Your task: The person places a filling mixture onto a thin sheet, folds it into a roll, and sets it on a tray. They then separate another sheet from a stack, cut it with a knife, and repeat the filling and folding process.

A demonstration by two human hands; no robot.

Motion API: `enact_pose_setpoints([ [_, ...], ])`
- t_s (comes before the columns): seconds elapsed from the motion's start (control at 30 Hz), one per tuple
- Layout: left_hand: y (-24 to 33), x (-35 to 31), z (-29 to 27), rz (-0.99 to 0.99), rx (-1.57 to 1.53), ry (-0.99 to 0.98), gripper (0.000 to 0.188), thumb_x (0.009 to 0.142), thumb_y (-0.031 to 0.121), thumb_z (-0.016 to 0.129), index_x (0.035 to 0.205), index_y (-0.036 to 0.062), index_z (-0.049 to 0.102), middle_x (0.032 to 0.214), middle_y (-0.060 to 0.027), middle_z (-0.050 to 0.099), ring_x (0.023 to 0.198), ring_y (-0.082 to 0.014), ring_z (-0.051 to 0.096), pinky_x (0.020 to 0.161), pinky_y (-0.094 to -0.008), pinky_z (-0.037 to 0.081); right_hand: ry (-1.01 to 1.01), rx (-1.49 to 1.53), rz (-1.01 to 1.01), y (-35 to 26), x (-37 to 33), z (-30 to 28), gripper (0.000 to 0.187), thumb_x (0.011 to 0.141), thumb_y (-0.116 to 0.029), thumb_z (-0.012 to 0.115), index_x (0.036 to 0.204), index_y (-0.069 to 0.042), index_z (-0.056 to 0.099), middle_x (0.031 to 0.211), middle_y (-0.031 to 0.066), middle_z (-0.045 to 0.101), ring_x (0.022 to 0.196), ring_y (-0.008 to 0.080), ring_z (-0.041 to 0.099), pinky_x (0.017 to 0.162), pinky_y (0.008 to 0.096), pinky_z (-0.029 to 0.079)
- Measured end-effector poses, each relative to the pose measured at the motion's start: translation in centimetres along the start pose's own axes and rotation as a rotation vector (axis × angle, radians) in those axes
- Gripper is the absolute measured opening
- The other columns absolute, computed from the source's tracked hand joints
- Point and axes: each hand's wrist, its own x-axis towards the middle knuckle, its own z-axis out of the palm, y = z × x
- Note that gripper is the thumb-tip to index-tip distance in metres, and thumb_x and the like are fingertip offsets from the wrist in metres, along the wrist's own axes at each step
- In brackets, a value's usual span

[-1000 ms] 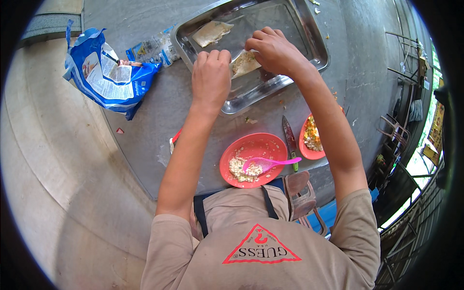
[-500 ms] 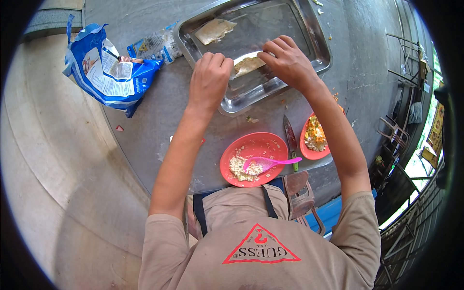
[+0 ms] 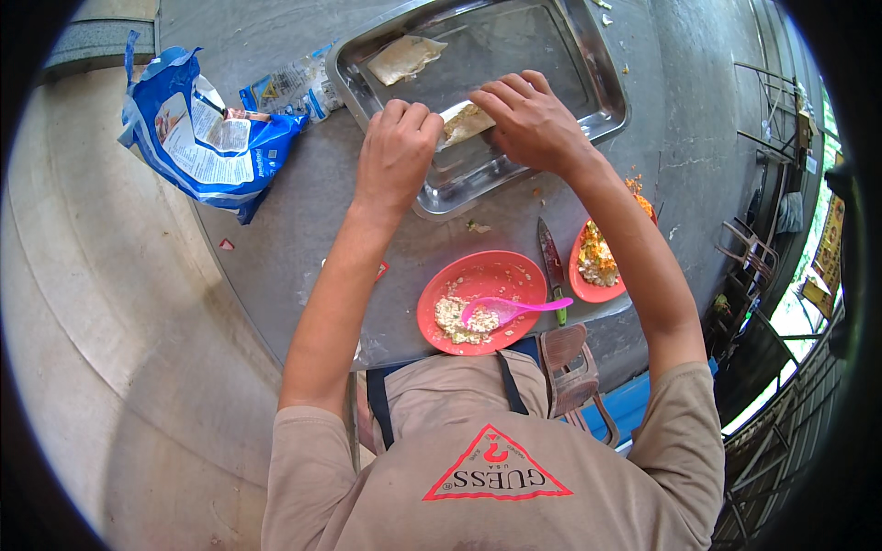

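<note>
The fingertips of the left hand [image 3: 397, 151] and right hand [image 3: 542, 124] are concealed by the backs of the hands; the grip cannot be verified. Both ends of the filled wrapper [image 3: 464, 121] are covered. The far side of the metal tray [image 3: 473, 193] is cut off by the upper edge. The right forearm [image 3: 634, 239] obscures part of the red bowl [image 3: 591, 293] of orange-and-white food. A small red item [image 3: 382, 271] is largely hidden by the left forearm [image 3: 340, 280]; kind undetermined. The spoon's [image 3: 528, 309] tip is buried in pale crumbly food [image 3: 450, 317]. The beige shirt [image 3: 367, 496] runs off the lower edge.
</note>
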Motion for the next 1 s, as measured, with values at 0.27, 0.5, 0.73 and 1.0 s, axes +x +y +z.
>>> enact_pose_setpoints([
  [0.27, -0.3, -0.2, 0.1, 0.008, -0.014, -0.001, 0.005, 0.077, 0.008, 0.059, 0.081, 0.006, 0.062, 0.087, -0.0053, 0.059, 0.091, -0.0236, 0.057, 0.08, -0.0366, 0.048, 0.038, -0.06, -0.097, -0.6, -0.4, 0.6, 0.045, 0.079, -0.008, 0.061, 0.123, -0.002, 0.06, 0.123, 0.0104, 0.062, 0.118, 0.0263, 0.057, 0.107, 0.0395, 0.041],
  [0.5, -0.6, -0.3, 0.2, 0.026, -0.052, 0.009, 0.005, 0.076, 0.007, 0.059, 0.08, 0.0041, 0.062, 0.089, -0.0066, 0.06, 0.094, -0.0248, 0.057, 0.082, -0.0375, 0.048, 0.006, -0.041, -0.09, -1.3, -1.0, 0.8, 0.046, 0.083, -0.011, 0.058, 0.128, -0.001, 0.058, 0.138, 0.0132, 0.056, 0.131, 0.0262, 0.051, 0.114, 0.0401, 0.037],
  [0.73, -0.7, -0.2, 0.1, 0.022, -0.077, -0.006, 0.005, 0.077, 0.005, 0.06, 0.081, 0.003, 0.062, 0.09, -0.0079, 0.061, 0.096, -0.026, 0.058, 0.087, -0.0384, 0.048, -0.057, -0.092, -0.087, -1.8, -1.3, 0.8, 0.043, 0.086, -0.012, 0.062, 0.128, -0.003, 0.059, 0.137, 0.0112, 0.058, 0.13, 0.0245, 0.053, 0.114, 0.0401, 0.039],
  [1.0, 0.2, -0.2, -0.4, 0.013, -0.031, -0.067, 0.039, 0.073, 0.012, 0.072, 0.112, 0.0126, 0.068, 0.112, -0.0033, 0.063, 0.105, -0.0232, 0.057, 0.096, -0.0406, 0.043, -0.067, -0.079, -0.081, -2.0, -1.3, 0.7, 0.045, 0.085, -0.013, 0.059, 0.128, 0.001, 0.059, 0.136, 0.0141, 0.058, 0.13, 0.0264, 0.052, 0.114, 0.0425, 0.037],
])
